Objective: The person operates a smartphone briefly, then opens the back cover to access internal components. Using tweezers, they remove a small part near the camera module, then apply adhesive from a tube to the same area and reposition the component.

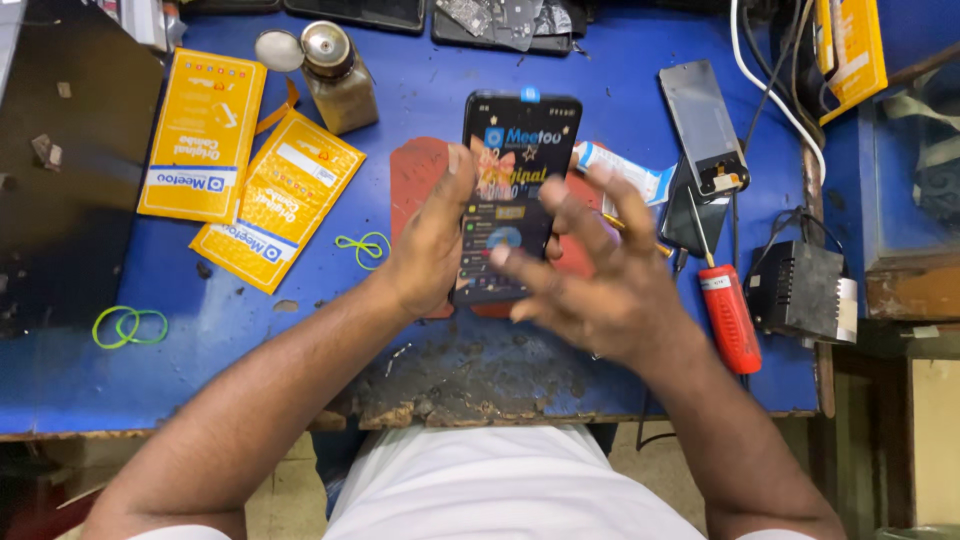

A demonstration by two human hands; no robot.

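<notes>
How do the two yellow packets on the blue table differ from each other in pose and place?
The upper yellow packet lies nearly straight, its long sides close to upright in the picture; the lower yellow packet is turned diagonally. The upper one sits farther from the left hand, the lower one nearer to it and beside a green rubber band. The lower packet overlaps the upper one's edge. Both are flat, yellow with a white strip, and rest on the blue table.
</notes>
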